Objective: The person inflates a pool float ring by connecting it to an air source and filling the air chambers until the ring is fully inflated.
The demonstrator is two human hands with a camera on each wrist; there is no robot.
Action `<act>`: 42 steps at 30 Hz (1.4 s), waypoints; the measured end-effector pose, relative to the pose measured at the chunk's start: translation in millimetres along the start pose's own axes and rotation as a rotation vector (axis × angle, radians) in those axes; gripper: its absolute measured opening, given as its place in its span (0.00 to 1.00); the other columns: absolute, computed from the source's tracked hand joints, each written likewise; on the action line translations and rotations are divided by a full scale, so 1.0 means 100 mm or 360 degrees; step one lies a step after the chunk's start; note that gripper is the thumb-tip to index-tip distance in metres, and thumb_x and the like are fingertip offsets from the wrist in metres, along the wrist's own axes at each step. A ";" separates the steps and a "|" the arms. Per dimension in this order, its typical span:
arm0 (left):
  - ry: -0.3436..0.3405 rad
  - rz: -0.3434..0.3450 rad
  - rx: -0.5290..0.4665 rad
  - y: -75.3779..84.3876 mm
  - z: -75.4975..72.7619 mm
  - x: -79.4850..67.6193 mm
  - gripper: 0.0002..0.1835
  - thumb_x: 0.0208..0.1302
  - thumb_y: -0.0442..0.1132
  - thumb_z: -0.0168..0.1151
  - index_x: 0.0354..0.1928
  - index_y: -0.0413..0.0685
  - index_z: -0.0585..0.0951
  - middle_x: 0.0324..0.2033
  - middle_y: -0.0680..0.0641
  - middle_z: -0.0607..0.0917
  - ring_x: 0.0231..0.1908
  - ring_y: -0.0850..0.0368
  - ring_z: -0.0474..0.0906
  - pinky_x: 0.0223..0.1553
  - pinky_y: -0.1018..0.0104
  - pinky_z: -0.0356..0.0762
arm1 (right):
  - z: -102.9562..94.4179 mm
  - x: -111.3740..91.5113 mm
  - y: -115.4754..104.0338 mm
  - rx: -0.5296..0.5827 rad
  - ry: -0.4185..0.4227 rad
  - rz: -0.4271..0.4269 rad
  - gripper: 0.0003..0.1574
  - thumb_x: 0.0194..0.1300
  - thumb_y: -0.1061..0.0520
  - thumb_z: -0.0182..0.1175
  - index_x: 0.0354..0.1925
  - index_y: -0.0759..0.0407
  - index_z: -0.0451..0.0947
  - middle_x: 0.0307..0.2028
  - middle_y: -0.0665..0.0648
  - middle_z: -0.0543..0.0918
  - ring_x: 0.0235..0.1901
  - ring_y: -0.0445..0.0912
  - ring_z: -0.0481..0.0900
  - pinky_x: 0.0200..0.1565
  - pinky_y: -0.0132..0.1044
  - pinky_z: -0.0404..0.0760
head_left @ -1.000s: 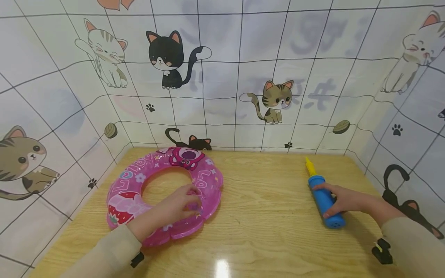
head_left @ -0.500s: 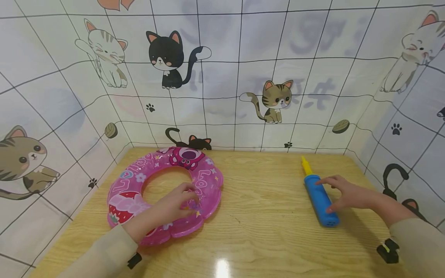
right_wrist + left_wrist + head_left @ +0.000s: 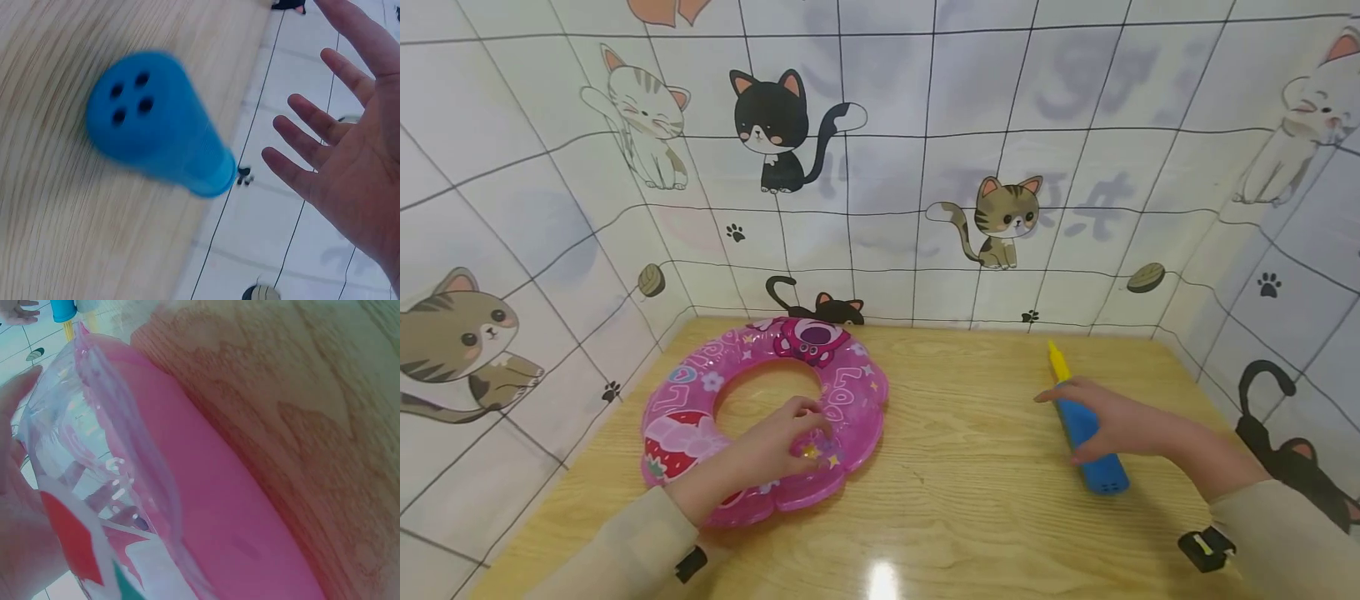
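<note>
A pink inflated swim ring (image 3: 857, 417), printed with a bear, strawberry and letters, lies on the left of the table. My left hand (image 3: 767, 446) is over its near right side, fingers loosely bent. In the left wrist view the ring's pink and clear plastic (image 3: 187, 450) fills the middle, and the left hand (image 3: 28, 531) lies along it. On the right lies a blue hand pump (image 3: 1103, 475) with a yellow nozzle (image 3: 1058, 363). My right hand (image 3: 1123, 421) hovers over the pump, hiding part of its barrel. The right wrist view shows spread fingers (image 3: 300, 140) apart from the pump (image 3: 144, 106).
The wooden table (image 3: 955, 500) is enclosed at the back and sides by a white gridded covering (image 3: 887, 192) printed with cats. Bare tabletop stretches between the ring and the pump. A black wrist device (image 3: 1206, 548) sits at the right sleeve.
My right hand has let go of the pump and moved left across it, fingers spread. The pump has shifted slightly left. The left hand stays at the ring, and the head view has turned slightly left.
</note>
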State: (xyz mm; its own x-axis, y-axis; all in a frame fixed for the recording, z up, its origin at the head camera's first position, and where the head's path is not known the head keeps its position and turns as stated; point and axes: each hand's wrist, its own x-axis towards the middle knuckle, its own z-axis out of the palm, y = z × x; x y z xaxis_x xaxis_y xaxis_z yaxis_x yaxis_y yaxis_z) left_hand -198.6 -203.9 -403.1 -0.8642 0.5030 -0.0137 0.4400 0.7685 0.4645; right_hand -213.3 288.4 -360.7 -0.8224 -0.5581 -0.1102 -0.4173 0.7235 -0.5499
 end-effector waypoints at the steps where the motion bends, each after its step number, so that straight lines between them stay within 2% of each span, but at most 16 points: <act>1: -0.0004 -0.0002 0.0004 0.00 0.00 0.00 0.24 0.52 0.50 0.76 0.50 0.71 0.77 0.61 0.52 0.67 0.59 0.50 0.68 0.55 0.51 0.75 | 0.02 0.03 -0.05 0.0000 -0.0002 -0.0015 0.50 0.47 0.45 0.77 0.65 0.54 0.67 0.65 0.71 0.60 0.64 0.72 0.56 0.50 0.65 0.70; 8: -0.0032 -0.0016 0.0009 0.00 0.05 0.04 0.27 0.48 0.58 0.75 0.51 0.73 0.77 0.62 0.52 0.65 0.54 0.51 0.72 0.52 0.50 0.77 | 0.25 0.28 -0.29 0.0054 -0.0034 -0.0187 0.51 0.50 0.43 0.76 0.68 0.50 0.65 0.64 0.62 0.65 0.63 0.64 0.62 0.54 0.63 0.69; 12: -0.0061 -0.0056 -0.0065 0.00 0.07 0.06 0.24 0.50 0.56 0.75 0.50 0.73 0.77 0.63 0.49 0.64 0.52 0.48 0.74 0.51 0.48 0.77 | 0.41 0.43 -0.43 0.0050 -0.0084 -0.0290 0.50 0.51 0.46 0.76 0.68 0.51 0.65 0.63 0.58 0.67 0.63 0.61 0.64 0.56 0.62 0.69; 17: -0.0069 -0.0111 -0.0068 0.01 0.06 0.07 0.19 0.55 0.54 0.72 0.49 0.73 0.78 0.63 0.47 0.64 0.53 0.45 0.74 0.50 0.46 0.78 | 0.58 0.61 -0.65 0.0045 -0.0117 -0.0360 0.47 0.51 0.49 0.76 0.67 0.50 0.66 0.61 0.54 0.69 0.62 0.58 0.67 0.59 0.59 0.68; 24: -0.0016 -0.0099 -0.0039 0.02 0.06 0.07 0.16 0.58 0.49 0.71 0.48 0.70 0.80 0.62 0.46 0.67 0.52 0.45 0.75 0.52 0.48 0.77 | 0.82 0.86 -0.86 0.0069 -0.0133 -0.0474 0.44 0.52 0.51 0.75 0.65 0.52 0.69 0.59 0.52 0.73 0.60 0.51 0.68 0.61 0.54 0.68; 33: 0.0065 -0.0048 -0.0105 0.04 0.09 0.05 0.17 0.58 0.46 0.72 0.50 0.65 0.81 0.60 0.48 0.69 0.52 0.49 0.75 0.54 0.51 0.76 | 1.09 1.10 -1.09 -0.0059 0.0063 -0.0643 0.32 0.54 0.52 0.74 0.57 0.54 0.76 0.52 0.47 0.78 0.56 0.47 0.73 0.60 0.47 0.71; 37: 0.0046 -0.0013 -0.0168 0.09 0.11 0.05 0.16 0.59 0.45 0.71 0.50 0.64 0.81 0.60 0.47 0.69 0.53 0.48 0.74 0.54 0.52 0.76 | 1.17 1.18 -1.17 -0.0089 0.0166 -0.0706 0.26 0.53 0.54 0.74 0.51 0.54 0.80 0.51 0.49 0.80 0.57 0.49 0.73 0.61 0.48 0.70; 42: 0.0010 -0.0019 -0.0225 0.16 0.12 0.04 0.14 0.61 0.44 0.70 0.48 0.66 0.81 0.61 0.48 0.68 0.53 0.49 0.75 0.53 0.52 0.77 | 1.25 1.23 -1.24 -0.0157 0.0250 -0.0810 0.22 0.50 0.54 0.75 0.45 0.54 0.81 0.47 0.49 0.80 0.51 0.46 0.75 0.57 0.43 0.74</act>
State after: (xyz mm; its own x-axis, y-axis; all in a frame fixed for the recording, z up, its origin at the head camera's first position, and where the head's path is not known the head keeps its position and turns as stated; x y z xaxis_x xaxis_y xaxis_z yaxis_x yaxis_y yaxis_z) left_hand -192.1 -185.3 -406.5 -0.8709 0.4913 -0.0144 0.3912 0.7107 0.5847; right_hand -214.8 79.2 -409.6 -0.5517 -0.7860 0.2791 -0.8062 0.4166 -0.4202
